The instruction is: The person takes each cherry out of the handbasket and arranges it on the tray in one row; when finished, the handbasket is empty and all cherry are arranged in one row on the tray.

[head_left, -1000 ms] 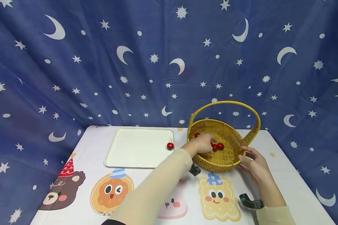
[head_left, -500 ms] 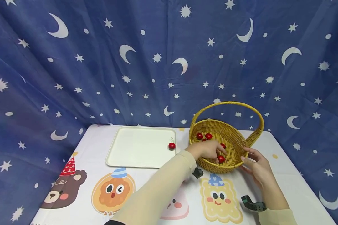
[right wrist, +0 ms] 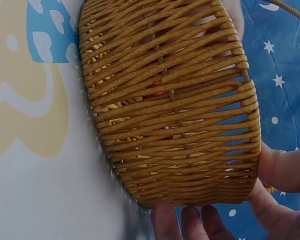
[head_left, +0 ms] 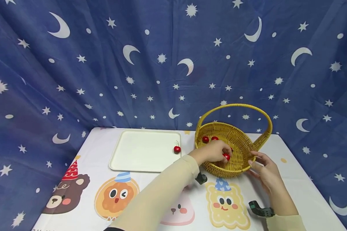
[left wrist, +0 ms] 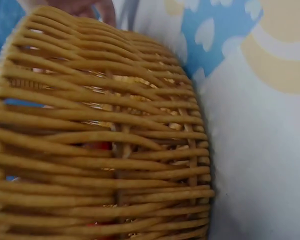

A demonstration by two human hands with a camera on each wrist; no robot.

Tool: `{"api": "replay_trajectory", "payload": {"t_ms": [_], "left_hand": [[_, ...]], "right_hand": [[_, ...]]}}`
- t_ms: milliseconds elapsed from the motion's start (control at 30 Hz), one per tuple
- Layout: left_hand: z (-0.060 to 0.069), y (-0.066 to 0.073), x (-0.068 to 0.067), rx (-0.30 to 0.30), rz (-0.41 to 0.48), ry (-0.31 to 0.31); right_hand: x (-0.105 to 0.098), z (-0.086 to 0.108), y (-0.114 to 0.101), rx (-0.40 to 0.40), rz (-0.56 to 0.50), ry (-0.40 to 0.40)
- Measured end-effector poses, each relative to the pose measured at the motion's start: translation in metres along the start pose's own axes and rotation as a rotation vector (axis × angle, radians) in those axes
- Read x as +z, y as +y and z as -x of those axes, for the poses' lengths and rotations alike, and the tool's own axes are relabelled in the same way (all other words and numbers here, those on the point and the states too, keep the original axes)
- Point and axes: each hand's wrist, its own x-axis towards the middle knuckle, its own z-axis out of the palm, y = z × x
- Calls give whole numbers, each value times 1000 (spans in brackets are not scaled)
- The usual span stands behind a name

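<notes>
Inside the basket (head_left: 239,138), pinching a cherry (head_left: 226,157) with left hand (head_left: 214,150); at the right rim (head_left: 244,168), gripping with right hand (head_left: 265,171), with room over woven floor (head_left: 237,160) between.

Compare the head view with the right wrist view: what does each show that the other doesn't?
Only the head view shows the white tray with one stemmed cherry on it, and the bear print on the tablecloth. Only the right wrist view shows bits of red through gaps in the weave. Both show the wicker basket, the right hand gripping its rim, and the blue backdrop.
</notes>
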Motion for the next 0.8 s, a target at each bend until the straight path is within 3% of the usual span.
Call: {"api": "replay_trajectory", "payload": {"t_ms": [100,200,467,667,800], "left_hand": [[6,1,-4,39,45,101],[20,2,-10,67,61,164],[84,-7,-26,37,159,298],[133,-38,-35,18,209,440],[153,-70,-44,-81,231,531]], "right_hand": [[-1,1,-1,6,4,0],[-1,1,-2,8,-2,-10],[-1,1,-2,14,3,-7],[0,1,-2,10,5,-16],[0,1,0,0,-1,-17]]}}
